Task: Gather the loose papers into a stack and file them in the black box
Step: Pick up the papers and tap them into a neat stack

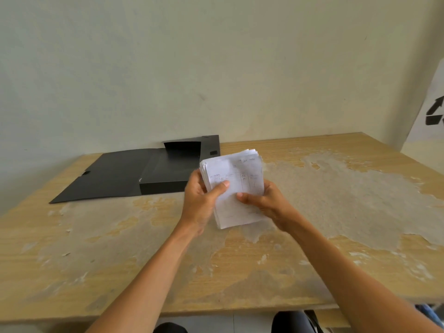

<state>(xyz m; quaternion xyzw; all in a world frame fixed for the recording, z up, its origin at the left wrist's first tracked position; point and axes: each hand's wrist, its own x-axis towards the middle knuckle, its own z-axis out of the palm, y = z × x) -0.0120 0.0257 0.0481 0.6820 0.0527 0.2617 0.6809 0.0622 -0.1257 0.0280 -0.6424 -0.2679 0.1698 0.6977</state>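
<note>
A stack of white printed papers (236,174) is held upright and slightly tilted above the middle of the table. My left hand (200,200) grips its left edge with the thumb across the front sheet. My right hand (264,200) holds the lower right side, thumb on the front. The black box (165,171) lies open on the table just left of and behind the stack, its lid flap (103,179) spread flat to the left. The box's inside looks empty.
The wooden table (336,212) has a worn, peeling top and stands against a pale wall. A white sheet with a black mark (432,111) hangs at the right edge. Dark shapes (293,320) show below the table's front edge.
</note>
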